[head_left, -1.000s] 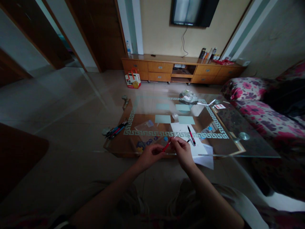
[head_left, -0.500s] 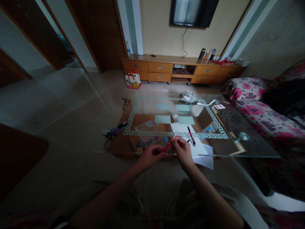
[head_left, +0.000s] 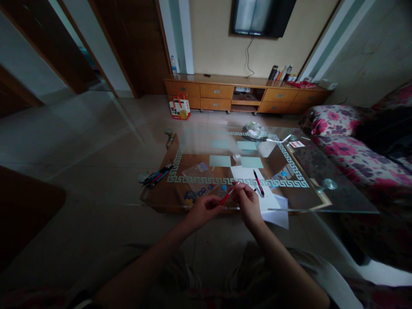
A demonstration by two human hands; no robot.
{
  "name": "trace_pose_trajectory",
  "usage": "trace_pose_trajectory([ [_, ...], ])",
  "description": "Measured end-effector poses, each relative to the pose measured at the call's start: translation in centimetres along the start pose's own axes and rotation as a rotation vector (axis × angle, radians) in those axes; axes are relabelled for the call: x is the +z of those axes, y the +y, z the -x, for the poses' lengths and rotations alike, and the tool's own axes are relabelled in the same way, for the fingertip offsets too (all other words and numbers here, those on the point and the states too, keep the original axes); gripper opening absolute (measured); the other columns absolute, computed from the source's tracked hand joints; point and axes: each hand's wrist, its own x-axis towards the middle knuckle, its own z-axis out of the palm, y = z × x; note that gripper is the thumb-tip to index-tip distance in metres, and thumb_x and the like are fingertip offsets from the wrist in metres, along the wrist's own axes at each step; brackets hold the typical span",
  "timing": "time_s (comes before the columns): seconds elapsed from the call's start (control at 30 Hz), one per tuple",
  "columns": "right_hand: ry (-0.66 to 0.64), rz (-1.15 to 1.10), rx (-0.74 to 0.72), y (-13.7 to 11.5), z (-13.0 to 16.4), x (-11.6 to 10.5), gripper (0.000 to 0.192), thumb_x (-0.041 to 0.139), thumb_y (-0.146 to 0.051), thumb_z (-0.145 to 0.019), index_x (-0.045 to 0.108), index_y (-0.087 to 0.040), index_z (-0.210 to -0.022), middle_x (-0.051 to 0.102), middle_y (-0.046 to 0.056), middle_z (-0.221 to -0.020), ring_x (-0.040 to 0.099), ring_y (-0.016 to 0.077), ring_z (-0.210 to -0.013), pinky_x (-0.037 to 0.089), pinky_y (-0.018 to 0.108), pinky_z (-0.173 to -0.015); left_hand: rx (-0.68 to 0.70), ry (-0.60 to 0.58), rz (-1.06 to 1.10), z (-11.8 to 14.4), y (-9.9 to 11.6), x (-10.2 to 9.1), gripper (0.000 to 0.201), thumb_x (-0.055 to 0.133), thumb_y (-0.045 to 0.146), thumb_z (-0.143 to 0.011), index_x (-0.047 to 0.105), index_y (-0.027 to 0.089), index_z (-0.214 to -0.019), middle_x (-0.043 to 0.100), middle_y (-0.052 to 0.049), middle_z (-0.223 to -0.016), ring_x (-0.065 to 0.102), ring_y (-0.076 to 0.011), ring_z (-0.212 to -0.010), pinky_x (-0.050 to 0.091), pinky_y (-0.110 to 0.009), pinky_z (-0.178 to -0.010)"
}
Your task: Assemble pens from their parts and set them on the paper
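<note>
Left hand (head_left: 201, 210) pinched the red pen (head_left: 226, 198) barrel to steady it over the glass counter (head_left: 322, 171) edge, right hand (head_left: 247, 202) pinched its thin white refill end, another pen (head_left: 258, 183) lay on paper (head_left: 257, 189) beside

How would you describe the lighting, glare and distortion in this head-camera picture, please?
Head view: dim overall, with the forearms in shadow; the clear glass tabletop carries pale reflections; wide-angle bending tilts door frames and walls; the thin red pen between left hand and right hand looks small and soft.
</note>
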Motion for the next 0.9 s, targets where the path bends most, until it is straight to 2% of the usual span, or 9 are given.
trace_pose_trajectory([
  [0.13,0.045,0.017,-0.022,-0.2,0.0,0.0,0.030,0.070,-0.047,-0.083,0.063,-0.019,-0.090,0.053,-0.004,-0.065,0.043,0.0096,-0.055,0.035,0.022,-0.053,-0.016,-0.013,-0.007,0.0,0.2,-0.1,0.026,0.071,0.035,-0.083,0.072,0.015,-0.099,0.073,-0.007,-0.092,0.065,-0.0191,-0.082,0.049,-0.028,-0.074],
  [0.23,0.021,0.053,-0.023,-0.5,0.1,0.0,0.033,0.069,-0.050,-0.083,0.062,-0.018,-0.088,0.051,-0.004,-0.064,0.041,0.0096,-0.055,0.033,0.022,-0.052,-0.021,-0.029,-0.015,0.1,0.5,-0.1,0.026,0.070,0.035,-0.084,0.073,0.015,-0.100,0.073,-0.006,-0.094,0.065,-0.0191,-0.084,0.048,-0.028,-0.076],
  [0.33,-0.024,0.101,-0.014,-0.7,0.2,0.0,0.036,0.068,-0.053,-0.083,0.062,-0.018,-0.084,0.049,-0.004,-0.062,0.040,0.0101,-0.054,0.033,0.023,-0.052,-0.047,-0.089,-0.005,0.3,0.8,-0.1,0.028,0.067,0.038,-0.086,0.074,0.014,-0.100,0.073,-0.006,-0.087,0.064,-0.0178,-0.079,0.047,-0.027,-0.073],
  [0.5,-0.065,0.146,-0.008,-0.9,0.1,0.0,0.037,0.067,-0.055,-0.084,0.062,-0.019,-0.083,0.050,-0.004,-0.062,0.040,0.0107,-0.055,0.034,0.024,-0.053,-0.124,-0.184,0.173,0.5,1.3,0.1,0.033,0.067,0.041,-0.086,0.072,0.011,-0.099,0.072,-0.007,-0.085,0.063,-0.0156,-0.075,0.048,-0.027,-0.073],
  [0.63,-0.072,0.163,0.022,-0.8,0.1,-0.1,0.040,0.066,-0.058,-0.083,0.061,-0.019,-0.079,0.053,-0.003,-0.063,0.044,0.0113,-0.055,0.036,0.024,-0.054,-0.162,-0.209,0.296,0.6,1.6,0.2,0.034,0.069,0.042,-0.086,0.070,0.011,-0.098,0.072,-0.007,-0.083,0.063,-0.0146,-0.072,0.048,-0.026,-0.070],
  [0.8,-0.129,0.193,0.113,0.0,0.1,-0.2,0.046,0.064,-0.064,-0.081,0.063,-0.018,-0.084,0.059,-0.002,-0.067,0.050,0.0124,-0.056,0.040,0.025,-0.055,-0.191,-0.204,0.274,0.8,1.8,0.3,0.031,0.075,0.037,-0.081,0.069,0.010,-0.093,0.073,-0.009,-0.082,0.065,-0.0155,-0.073,0.049,-0.027,-0.071],
  [0.9,-0.176,0.232,0.096,0.4,0.1,-0.2,0.044,0.066,-0.062,-0.081,0.063,-0.018,-0.081,0.059,-0.002,-0.067,0.051,0.0123,-0.057,0.041,0.024,-0.056,-0.207,-0.187,0.304,0.9,1.7,0.3,0.039,0.081,0.032,-0.074,0.065,0.012,-0.103,0.073,-0.009,-0.090,0.069,-0.0185,-0.079,0.052,-0.030,-0.075],
])
